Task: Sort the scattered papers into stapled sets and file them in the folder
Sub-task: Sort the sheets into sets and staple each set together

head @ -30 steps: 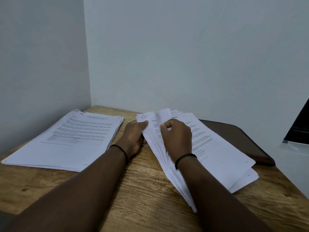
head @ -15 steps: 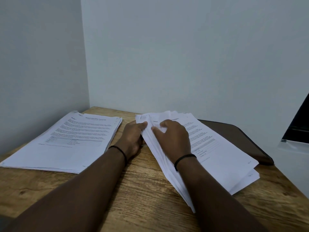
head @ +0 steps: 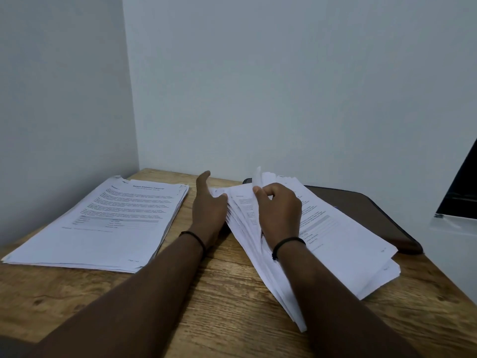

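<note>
Sorting step: leafing through the right-hand pile (head: 330, 244), fanned along its left edge on the worktop (head: 211, 301), to pick out the sheets of one set; nothing stapled or filed so far, judging by the loose stacks.
Right hand (head: 280, 215): curled over the top of the fanned pile, fingertips (head: 258, 191) pinching the lifted upper corners of a few sheets, which stand up blurred above the knuckles.
Left hand (head: 209, 208): released, fingers straight and pointing away, thumb tip touching the pile's upper-left corner, palm beside the fanned edge; holding nothing.
Left-hand stack (head: 103, 228): lying flat near the wall, well apart from both hands, printed page uppermost, edges roughly squared.
Folder (head: 374, 218): dark, flat on the worktop, partly under the far side of the right-hand pile; closed as far as can be told.
Stapler: not in view.
Dark panel (head: 462, 187): leaning at the right edge, not involved.
Progress: early, with two loose heaps and no finished set visible.
Next move calls for: separating the pinched sheets cleanly from those beneath, with the left hand steadying the pile's edge so the fan does not slide off the folder.
Risk: taking one sheet too many, since the corners lie tightly layered.
</note>
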